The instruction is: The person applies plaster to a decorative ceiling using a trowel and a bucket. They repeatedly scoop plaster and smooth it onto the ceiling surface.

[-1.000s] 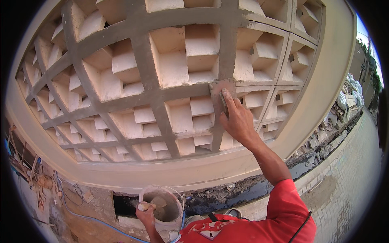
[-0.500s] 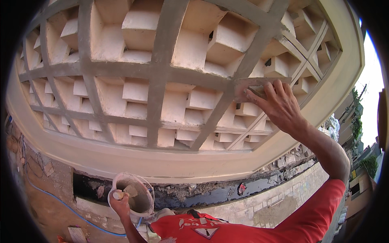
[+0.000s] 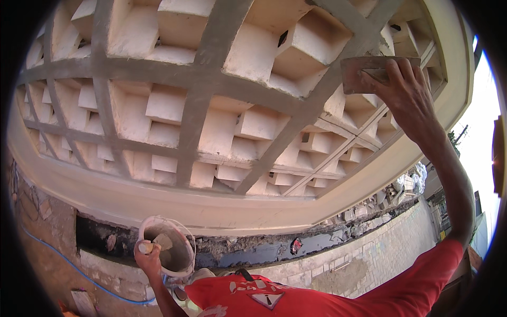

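Note:
My right hand is raised, its fingers wrapped round the handle of a rectangular plastering trowel. The trowel's blade lies against or very near a grey-coated rib of the pale lattice wall. Low on the left, my left hand grips the light handle of a small trowel at the rim of a pale bucket. The small trowel's blade hangs over the bucket's mouth, and how much mix lies inside is hard to make out. Grey mortar covers many ribs; those at the right are paler and grooved.
Along the wall's foot runs a dark trench with rubble beside it. A paved strip lies on its near side. A blue hose curves over the dirt at left. White sacks are heaped at far right.
My right hand has carried the plastering trowel up and to the right along the rib. My left hand stays at the bucket with the small trowel. The view has shifted slightly.

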`<state>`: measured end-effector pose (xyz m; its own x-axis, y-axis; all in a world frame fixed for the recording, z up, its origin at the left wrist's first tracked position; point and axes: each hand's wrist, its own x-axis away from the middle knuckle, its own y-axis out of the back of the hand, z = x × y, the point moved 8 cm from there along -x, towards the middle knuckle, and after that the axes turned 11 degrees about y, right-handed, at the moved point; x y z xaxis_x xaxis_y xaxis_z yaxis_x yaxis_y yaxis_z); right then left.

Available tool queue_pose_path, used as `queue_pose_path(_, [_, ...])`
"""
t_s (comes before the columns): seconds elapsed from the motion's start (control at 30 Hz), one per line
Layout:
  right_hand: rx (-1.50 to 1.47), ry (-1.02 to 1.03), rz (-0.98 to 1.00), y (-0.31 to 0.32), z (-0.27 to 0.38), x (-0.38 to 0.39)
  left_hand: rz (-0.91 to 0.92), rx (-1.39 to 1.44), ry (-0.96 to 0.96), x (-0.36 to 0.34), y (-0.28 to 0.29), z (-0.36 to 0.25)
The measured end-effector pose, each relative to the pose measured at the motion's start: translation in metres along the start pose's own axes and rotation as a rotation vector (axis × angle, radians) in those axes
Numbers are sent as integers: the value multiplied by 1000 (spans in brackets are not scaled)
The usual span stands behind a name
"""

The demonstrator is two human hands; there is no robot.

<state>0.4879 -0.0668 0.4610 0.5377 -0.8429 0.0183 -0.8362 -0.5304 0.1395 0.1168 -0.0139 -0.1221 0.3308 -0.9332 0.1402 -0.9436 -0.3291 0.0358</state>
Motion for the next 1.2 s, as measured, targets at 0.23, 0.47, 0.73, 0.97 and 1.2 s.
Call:
queue_pose_path(0.23, [-105,87,10,-22,64,-21,40,20,75,1,-7,-20])
queue_pose_path(0.47, [-46,-73,-46,7,-1,-13,-27,-61,-26,-1,13,-13])
queue_pose_path(0.73, [-103,25,-5,-24,33,-14,-30,-1,27,-1,20,-3])
queue_pose_path(0.97, [-102,-34,-94,-6,15,-2,-42,-106,-27,1,17,-23])
queue_pose_path(1.2, [-118,-68,-105,-18,7,-1,39,1,-1,-5,7,-16])
